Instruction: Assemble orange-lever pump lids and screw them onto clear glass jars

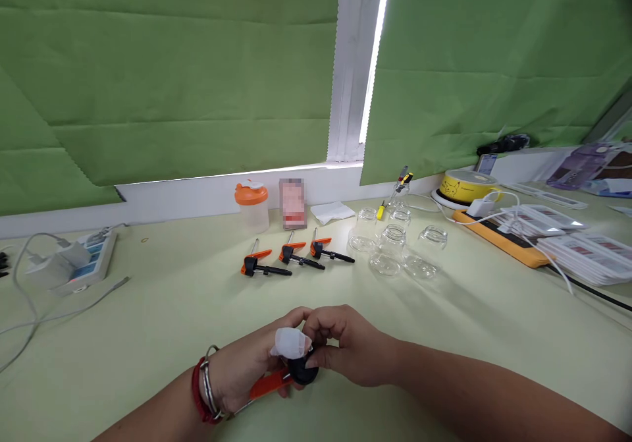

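Observation:
My left hand is wrapped around an orange-and-black device with a thin metal rod; its exact kind does not show. A white wrapping covers the tip of one digit of this hand. My right hand is closed, its thumb and fingers pinching the round black part of the same device from the right. Whether a small piece sits between those fingertips is hidden. Beyond my hands, three similar orange-and-black devices lie in a row, each with a metal rod and a black arm.
Several clear glass jars stand right of the row. Behind are an orange-lidded shaker cup, a blurred pink item and a white tissue. Power strips with cables lie left, an orange strip right beside stacked white packs.

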`<state>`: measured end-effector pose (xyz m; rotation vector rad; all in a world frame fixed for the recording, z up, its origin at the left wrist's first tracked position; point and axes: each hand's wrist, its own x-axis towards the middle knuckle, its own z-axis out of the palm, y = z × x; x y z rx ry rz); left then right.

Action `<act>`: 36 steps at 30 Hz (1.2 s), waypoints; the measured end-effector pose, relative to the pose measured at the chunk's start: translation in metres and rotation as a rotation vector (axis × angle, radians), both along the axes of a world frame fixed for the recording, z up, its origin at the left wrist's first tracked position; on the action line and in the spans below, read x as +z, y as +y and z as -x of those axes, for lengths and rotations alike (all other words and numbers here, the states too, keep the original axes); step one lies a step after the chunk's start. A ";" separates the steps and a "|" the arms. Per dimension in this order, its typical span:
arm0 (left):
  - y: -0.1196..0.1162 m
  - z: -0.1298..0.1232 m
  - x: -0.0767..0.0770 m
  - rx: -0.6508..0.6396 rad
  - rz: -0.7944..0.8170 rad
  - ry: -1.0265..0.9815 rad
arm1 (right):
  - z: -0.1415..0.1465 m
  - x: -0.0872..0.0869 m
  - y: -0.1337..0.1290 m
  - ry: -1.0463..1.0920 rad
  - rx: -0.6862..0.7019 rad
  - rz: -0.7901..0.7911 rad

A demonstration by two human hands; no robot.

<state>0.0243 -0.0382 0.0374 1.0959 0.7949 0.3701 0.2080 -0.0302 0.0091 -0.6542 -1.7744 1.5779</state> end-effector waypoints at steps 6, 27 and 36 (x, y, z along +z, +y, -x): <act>0.000 0.001 0.000 -0.011 0.001 -0.014 | 0.000 -0.001 -0.001 0.000 0.008 0.009; 0.001 0.002 -0.001 -0.008 -0.007 -0.001 | -0.002 -0.007 0.002 0.003 0.011 0.009; 0.001 0.002 -0.003 0.001 0.002 0.011 | -0.002 -0.007 0.003 0.028 0.015 0.008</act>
